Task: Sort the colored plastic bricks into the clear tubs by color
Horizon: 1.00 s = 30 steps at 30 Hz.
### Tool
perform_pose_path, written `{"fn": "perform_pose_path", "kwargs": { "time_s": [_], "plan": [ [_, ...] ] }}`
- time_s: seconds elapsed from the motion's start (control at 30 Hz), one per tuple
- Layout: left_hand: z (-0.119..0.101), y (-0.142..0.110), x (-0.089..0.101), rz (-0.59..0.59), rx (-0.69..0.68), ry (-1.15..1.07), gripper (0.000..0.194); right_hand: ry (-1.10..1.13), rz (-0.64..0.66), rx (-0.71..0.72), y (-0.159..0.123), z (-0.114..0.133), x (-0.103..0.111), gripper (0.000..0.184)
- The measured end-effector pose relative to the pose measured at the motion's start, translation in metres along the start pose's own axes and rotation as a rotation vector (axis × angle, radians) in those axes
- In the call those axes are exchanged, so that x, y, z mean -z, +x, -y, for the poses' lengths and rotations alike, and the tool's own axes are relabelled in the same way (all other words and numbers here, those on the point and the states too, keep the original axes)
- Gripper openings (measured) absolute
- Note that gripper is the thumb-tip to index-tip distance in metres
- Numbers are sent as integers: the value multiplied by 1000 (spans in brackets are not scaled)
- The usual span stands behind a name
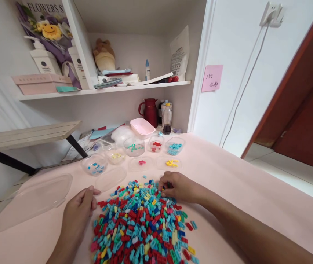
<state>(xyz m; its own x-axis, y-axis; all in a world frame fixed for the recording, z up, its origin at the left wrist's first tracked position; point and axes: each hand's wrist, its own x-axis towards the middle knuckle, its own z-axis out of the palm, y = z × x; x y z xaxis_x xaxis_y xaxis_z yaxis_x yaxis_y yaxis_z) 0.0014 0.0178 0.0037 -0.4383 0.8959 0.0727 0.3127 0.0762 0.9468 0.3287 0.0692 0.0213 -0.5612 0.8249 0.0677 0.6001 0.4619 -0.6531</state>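
A large heap of small toy building bricks point(142, 220) in red, blue, turquoise, green and yellow covers the front middle of the table. My right hand point(174, 186) is at the heap's upper right edge, thumb and fingers bent together over the bricks; whatever lies between the fingertips is too small to make out. Beside the heap's left edge rests my left hand point(80, 205), fingers curled and thumb against the index finger, with nothing visible in it. Behind the heap, clear tubs hold sorted bricks: blue point(94, 165), pale yellow point(115, 155), green point(134, 147), red point(155, 144) and turquoise point(175, 146).
Clear lids hold pink bricks point(142, 162) and yellow bricks point(172, 163); another clear lid point(110, 179) lies nearby. A large clear lid point(35, 201) is at left. Behind stand a pink basin point(142, 127), dark red jug point(150, 113) and bottle point(167, 119), below a shelf point(145, 88).
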Motion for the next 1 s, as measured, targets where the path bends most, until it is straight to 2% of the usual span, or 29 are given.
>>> {"fn": "perform_pose_path", "kwargs": {
  "time_s": [0.4, 0.5, 0.6, 0.67, 0.73, 0.83, 1.0],
  "plan": [
    [1, 1, 0, 6, -12, 5, 49, 101, -41, -5, 2, 4, -1, 7],
    [1, 1, 0, 2, -22, 34, 49, 363, -56, -81, 2, 6, -1, 7],
    [0, 1, 1, 0, -24, 63, 48, 831, -31, -181, 2, 8, 1, 15],
    [-1, 1, 1, -3, -14, 67, 48, 1126, -14, -191, 2, 10, 4, 17],
    [-2, 1, 1, -6, -7, 68, 48, 1322, -5, -181, 2, 11, 7, 18],
    [-2, 2, 1, 1, -13, 67, 48, 1458, -3, -192, 2, 9, 10, 19],
    [-2, 2, 1, 5, -10, 80, 47, 1518, -80, -231, 5, 6, 9, 17]
  ]
}}
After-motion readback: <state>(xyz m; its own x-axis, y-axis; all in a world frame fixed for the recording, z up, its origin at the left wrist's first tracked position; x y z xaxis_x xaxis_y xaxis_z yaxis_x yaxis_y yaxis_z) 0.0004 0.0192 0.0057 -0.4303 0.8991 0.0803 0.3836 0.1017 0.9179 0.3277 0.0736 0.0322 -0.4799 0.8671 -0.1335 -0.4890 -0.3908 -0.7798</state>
